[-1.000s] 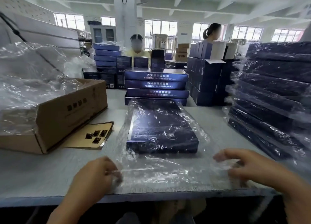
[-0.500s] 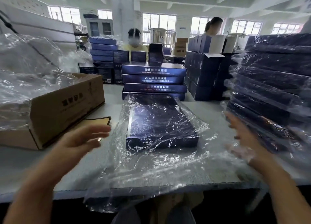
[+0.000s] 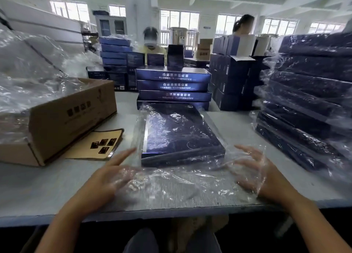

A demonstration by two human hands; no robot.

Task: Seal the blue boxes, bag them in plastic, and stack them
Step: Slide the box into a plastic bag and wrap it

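Observation:
A flat dark blue box (image 3: 179, 132) lies inside a clear plastic bag (image 3: 171, 184) on the grey table (image 3: 47, 191) in front of me. The bag's loose open end spreads toward the table's near edge. My left hand (image 3: 112, 174) lies at the bag's left corner, fingers straight, partly under the film. My right hand (image 3: 253, 171) rests flat at the bag's right corner with film draped over it. A stack of bagged blue boxes (image 3: 312, 100) stands at the right. Unbagged blue boxes (image 3: 173, 87) are stacked behind the bagged one.
An open cardboard carton (image 3: 62, 119) filled with plastic bags (image 3: 28, 77) sits at the left, with a brown card of dark stickers (image 3: 99, 146) beside it. More blue cartons (image 3: 232, 81) stand behind. Two people work at the far side.
Both hands dropped from raised positions at the sides down onto the bag's loose end near the table edge. The film now lies flatter on the table.

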